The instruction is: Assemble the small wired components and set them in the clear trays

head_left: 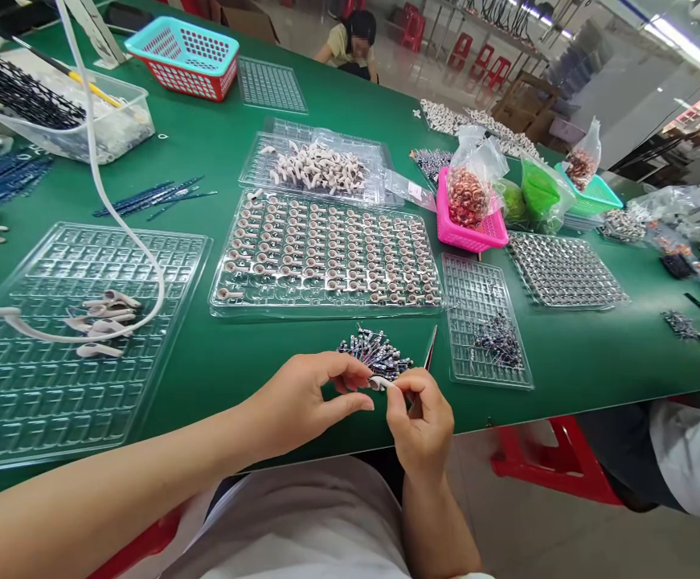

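Between thumb and forefinger, my right hand (422, 414) pinches a small off-white earbud shell (381, 383) by its stem. Metal tweezers (430, 350) point away from that same hand, their rear part hidden by its fingers. My left hand (325, 394) is at the shell's round end, thumb and fingers apart; I cannot tell whether a fingertip touches it. Just beyond my hands lies a pile of small dark parts with thin leads (377, 350). Behind the pile, a clear plastic tray (301, 299) carries rows of earbud shells with their round openings up.
Loose shells (319, 167) heap on another tray behind. At left, a white cable (108, 193) arches over a tray (54, 402) with several shells. Right are a tray of dark parts (476, 281), a pink basket (470, 233) and a filled tray (566, 269). Another person (353, 48) sits across.
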{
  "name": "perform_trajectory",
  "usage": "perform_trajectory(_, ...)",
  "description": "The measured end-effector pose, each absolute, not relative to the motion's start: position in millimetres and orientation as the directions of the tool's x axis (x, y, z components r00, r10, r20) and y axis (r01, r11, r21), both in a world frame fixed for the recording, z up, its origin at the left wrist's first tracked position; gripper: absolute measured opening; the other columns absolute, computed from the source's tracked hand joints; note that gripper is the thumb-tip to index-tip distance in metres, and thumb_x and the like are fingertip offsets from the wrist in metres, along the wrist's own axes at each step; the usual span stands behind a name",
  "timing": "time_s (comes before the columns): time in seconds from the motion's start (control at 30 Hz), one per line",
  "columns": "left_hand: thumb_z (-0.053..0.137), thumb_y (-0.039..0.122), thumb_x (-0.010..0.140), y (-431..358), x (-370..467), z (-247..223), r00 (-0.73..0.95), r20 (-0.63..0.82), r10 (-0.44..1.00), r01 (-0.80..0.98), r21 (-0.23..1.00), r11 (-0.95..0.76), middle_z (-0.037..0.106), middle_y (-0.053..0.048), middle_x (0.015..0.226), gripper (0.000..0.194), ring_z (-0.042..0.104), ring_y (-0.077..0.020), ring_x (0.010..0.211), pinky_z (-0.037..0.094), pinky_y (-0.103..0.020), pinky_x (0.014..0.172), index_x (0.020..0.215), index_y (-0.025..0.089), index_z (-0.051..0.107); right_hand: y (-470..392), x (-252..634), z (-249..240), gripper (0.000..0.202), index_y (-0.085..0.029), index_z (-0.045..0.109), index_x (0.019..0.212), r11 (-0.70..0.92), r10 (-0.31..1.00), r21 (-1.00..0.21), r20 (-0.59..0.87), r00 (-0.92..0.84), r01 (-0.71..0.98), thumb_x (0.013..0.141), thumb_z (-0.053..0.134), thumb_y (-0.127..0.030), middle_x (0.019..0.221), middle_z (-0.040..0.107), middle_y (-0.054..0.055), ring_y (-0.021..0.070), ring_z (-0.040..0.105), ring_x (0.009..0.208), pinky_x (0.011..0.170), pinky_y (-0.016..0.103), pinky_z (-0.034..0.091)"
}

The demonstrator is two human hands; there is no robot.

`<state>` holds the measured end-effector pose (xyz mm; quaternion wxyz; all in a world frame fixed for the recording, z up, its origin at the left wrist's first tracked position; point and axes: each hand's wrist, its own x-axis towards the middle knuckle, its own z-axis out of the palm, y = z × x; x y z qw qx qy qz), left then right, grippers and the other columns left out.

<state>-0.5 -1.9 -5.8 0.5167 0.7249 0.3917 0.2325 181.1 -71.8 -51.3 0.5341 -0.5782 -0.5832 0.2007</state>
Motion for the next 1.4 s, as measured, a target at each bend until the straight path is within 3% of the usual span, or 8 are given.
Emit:
perform_trajectory(0.3, 0.055, 0.024, 0.094, -3, -2, -10, 0.615, 0.142, 0.776, 0.392, 0.798, -0.457, 0.073, -0.003, 0.078, 0.017, 0.065, -0.0158, 0.072, 0.047, -0.025, 0.068, 0.093, 0.019, 0.072, -71, 180, -49, 0.011, -0.021, 0.055, 0.079, 0.234, 0.897, -0.837, 0.382, 0.223, 0.494, 0.089, 0.057, -0.016, 0.074, 0.057, -0.001, 0.0121, 0.053, 0.067, 0.061, 0.025, 0.045)
perform_trajectory(0.57, 0.050, 0.021, 0.094, -3, -2, -5, 0.641, 0.145, 0.754, 0.358, 0.812, -0.460, 0.068, -0.003, 0.074, 0.019, 0.060, -0.0152, 0.069, 0.044, -0.024, 0.066, 0.088, 0.017, 0.068, -71, 182, -49, 0.012, -0.021, 0.055, 0.076, 0.197, 0.918, -0.864, 0.329, 0.223, 0.464, 0.088, 0.056, -0.018, 0.072, 0.056, -0.002, 0.0116, 0.051, 0.064, 0.057, 0.024, 0.043)
perform_trajectory(0.77, 0.045, 0.028, 0.098, -1, -4, 4, 0.629, -0.014, 0.777, 0.299, 0.927, -0.226, 0.074, -0.004, 0.090, 0.026, 0.067, -0.0169, 0.082, 0.049, -0.025, 0.076, 0.094, 0.017, 0.068, -71, 183, -47, 0.013, -0.021, 0.055, 0.076, 0.220, 0.918, -0.866, 0.340, 0.206, 0.449, 0.089, 0.055, -0.019, 0.072, 0.056, -0.001, 0.0119, 0.052, 0.064, 0.057, 0.025, 0.043)
perform_trajectory(0.9, 0.057, 0.039, 0.092, 0, -2, 5, 0.660, -0.225, 0.717, 0.271, 0.961, 0.052, 0.076, -0.006, 0.094, 0.030, 0.069, -0.0204, 0.084, 0.053, -0.028, 0.075, 0.108, 0.017, 0.069, -70, 182, -46, 0.012, -0.021, 0.055, 0.077, 0.288, 0.916, -0.851, 0.378, 0.131, 0.438, 0.088, 0.055, -0.016, 0.071, 0.055, -0.002, 0.0127, 0.053, 0.066, 0.061, 0.027, 0.044)
perform_trajectory(1.1, 0.068, 0.038, 0.083, 5, 2, 3, 0.706, -0.346, 0.618, 0.155, 0.927, 0.342, 0.076, -0.005, 0.086, 0.027, 0.068, -0.0173, 0.075, 0.054, -0.028, 0.072, 0.095, 0.015, 0.074, -73, 184, -40, 0.007, -0.022, 0.059, 0.084, 0.352, 0.903, -0.791, 0.428, 0.041, 0.501, 0.089, 0.059, -0.016, 0.076, 0.060, -0.001, 0.0126, 0.056, 0.069, 0.063, 0.027, 0.045)
perform_trajectory(1.23, 0.076, 0.034, 0.076, 9, 1, 2, 0.667, -0.415, 0.619, 0.036, 0.848, 0.529, 0.075, -0.005, 0.081, 0.025, 0.067, -0.0157, 0.070, 0.055, -0.029, 0.070, 0.090, 0.014, 0.071, -72, 202, -35, 0.007, -0.021, 0.064, 0.096, 0.211, 0.901, -0.690, 0.412, 0.136, 0.692, 0.092, 0.061, -0.026, 0.087, 0.065, 0.002, 0.0137, 0.059, 0.073, 0.066, 0.027, 0.048)
perform_trajectory(1.4, 0.079, 0.032, 0.076, 14, -3, 3, 0.666, -0.494, 0.559, -0.094, 0.688, 0.720, 0.077, -0.010, 0.090, 0.026, 0.070, -0.0156, 0.073, 0.055, -0.029, 0.074, 0.088, 0.013, 0.066, -62, 227, -38, 0.028, -0.017, 0.067, 0.104, -0.067, 0.902, -0.419, 0.362, 0.234, 0.906, 0.093, 0.058, -0.041, 0.087, 0.064, 0.005, 0.0131, 0.053, 0.057, 0.060, 0.030, 0.047)
